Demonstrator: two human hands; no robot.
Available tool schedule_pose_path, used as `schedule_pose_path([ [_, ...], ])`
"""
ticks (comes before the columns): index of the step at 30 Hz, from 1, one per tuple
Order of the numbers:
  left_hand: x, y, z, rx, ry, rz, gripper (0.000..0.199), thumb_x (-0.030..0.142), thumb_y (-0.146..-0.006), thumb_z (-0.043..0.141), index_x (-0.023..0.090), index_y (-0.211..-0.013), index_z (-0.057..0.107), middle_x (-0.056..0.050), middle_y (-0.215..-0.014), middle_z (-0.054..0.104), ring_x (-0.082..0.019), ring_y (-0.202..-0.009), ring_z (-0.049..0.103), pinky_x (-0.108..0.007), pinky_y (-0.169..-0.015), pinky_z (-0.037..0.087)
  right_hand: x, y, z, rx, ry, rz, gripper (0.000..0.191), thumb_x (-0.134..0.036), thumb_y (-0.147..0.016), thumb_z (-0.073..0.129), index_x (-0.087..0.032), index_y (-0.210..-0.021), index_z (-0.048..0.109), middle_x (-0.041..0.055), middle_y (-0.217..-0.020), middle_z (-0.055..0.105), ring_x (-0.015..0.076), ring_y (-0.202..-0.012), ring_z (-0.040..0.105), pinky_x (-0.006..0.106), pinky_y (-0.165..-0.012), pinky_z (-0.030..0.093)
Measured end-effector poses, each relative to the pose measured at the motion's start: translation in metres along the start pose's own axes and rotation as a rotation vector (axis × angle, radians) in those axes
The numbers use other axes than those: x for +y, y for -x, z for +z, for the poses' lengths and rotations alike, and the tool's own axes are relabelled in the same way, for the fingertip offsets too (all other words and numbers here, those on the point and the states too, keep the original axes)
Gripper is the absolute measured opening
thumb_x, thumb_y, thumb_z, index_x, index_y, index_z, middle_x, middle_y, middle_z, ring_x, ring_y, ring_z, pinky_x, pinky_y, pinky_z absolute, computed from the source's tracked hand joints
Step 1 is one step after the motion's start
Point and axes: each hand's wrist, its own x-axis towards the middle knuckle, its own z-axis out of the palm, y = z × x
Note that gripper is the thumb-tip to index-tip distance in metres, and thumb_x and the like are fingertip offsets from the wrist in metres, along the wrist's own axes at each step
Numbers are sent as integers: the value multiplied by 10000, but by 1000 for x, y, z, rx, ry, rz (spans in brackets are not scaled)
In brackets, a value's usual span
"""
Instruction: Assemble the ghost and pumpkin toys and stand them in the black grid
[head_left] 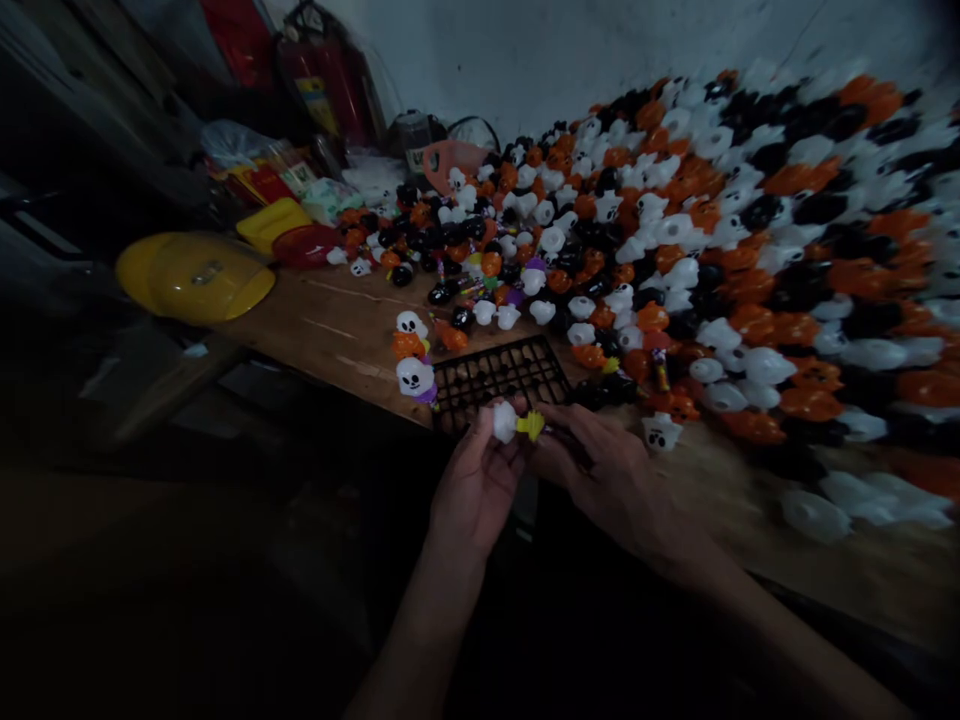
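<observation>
A small white ghost-shaped toy with a yellow piece joined to its right side sits between two bare hands at the near edge of a wooden table, just in front of a black grid tray. The scene is dim, and the near part is almost black, so both forearms fade into shadow; the right edge of the picture is blurred. How the yellow piece attaches to the toy is too small to make out. The left hand is curled, its fingertips pinching the white toy. The right hand is also closed, thumb and fingers gripping the yellow piece. Beyond the tray, a large heap of white, orange and black toys spreads to the far right. A yellow lid lies at the far left.
</observation>
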Motion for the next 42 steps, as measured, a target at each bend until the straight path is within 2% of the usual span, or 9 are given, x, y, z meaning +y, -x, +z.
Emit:
schedule_pose_path([
  [8, -7, -5, -2, 1, -30, -5, 174, 238, -853, 634, 137, -993, 651, -74, -1034, 697, -157, -963, 658, -256, -872, 517, 4, 6, 3, -25, 74, 29, 231, -235, -956, 465, -167, -1162, 546, 92, -1036, 658, 195, -842, 664, 313, -657, 559],
  [16, -12, -1, -1, -45, -172, 61, 254, 221, -739, 744, 152, -957, 634, -82, -1035, 700, -184, -992, 648, -263, -859, 503, 13, 12, 6, -54, 68, -21, 254, -232, -954, 478, -192, -1199, 532, 70, -1015, 653, 183, -863, 653, 317, -727, 561],
  [19, -17, 0, 0, -50, -218, 97, 285, 231, -715, 766, 161, -958, 636, -55, -998, 693, -173, -970, 645, -258, -859, 495, 12, 16, 8, -31, 91, -52, 243, -187, -955, 456, -169, -1184, 534, 95, -1100, 640, 191, -968, 638, 305, -787, 563],
  [24, -24, 5, -1, -5, -258, 50, 315, 272, -669, 803, 155, -930, 672, -27, -964, 686, -120, -910, 630, -188, -828, 490, 7, 19, 14, -116, 108, -118, 347, -96, -928, 370, -116, -1249, 500, 125, -1170, 618, 225, -1096, 583, 362, -875, 553],
  [30, -17, -4, -2, 6, -274, 83, 318, 309, -700, 769, 142, -952, 669, -55, -1038, 669, -164, -987, 620, -226, -836, 512, 0, 18, 1, -123, 139, 22, 358, -266, -986, 380, -116, -1300, 468, 122, -1148, 616, 208, -970, 613, 343, -808, 562],
  [33, -7, -11, 2, 77, -251, 171, 310, 358, -698, 759, 169, -910, 633, -7, -902, 647, -183, -862, 656, -275, -732, 547, 16, 19, -26, -12, 311, 105, 371, -319, -965, 448, -142, -1288, 495, 118, -1142, 607, 209, -934, 602, 333, -769, 540],
  [36, -5, -14, 11, 32, -250, 189, 347, 421, -704, 743, 187, -914, 597, 33, -791, 573, -163, -672, 644, -304, -617, 546, 42, 13, -52, 75, 539, 219, 245, -244, -958, 439, -169, -1122, 605, 88, -1025, 620, 205, -880, 585, 330, -750, 496],
  [39, -15, -17, 21, -68, -290, 95, 387, 514, -779, 645, 182, -966, 576, 41, -766, 520, -59, -463, 492, -217, -440, 435, 60, 0, -59, -66, 664, 273, 222, -212, -888, 536, -182, -1094, 615, 82, -1023, 606, 244, -959, 548, 363, -821, 457],
  [42, -27, -20, 25, -117, -349, 18, 401, 457, -763, 688, 180, -1019, 552, 43, -777, 509, -1, -409, 367, -154, -379, 288, 67, -12, -49, -206, 706, 296, 332, -212, -831, 603, -209, -1162, 590, 87, -1128, 581, 280, -1058, 503, 430, -938, 392],
])
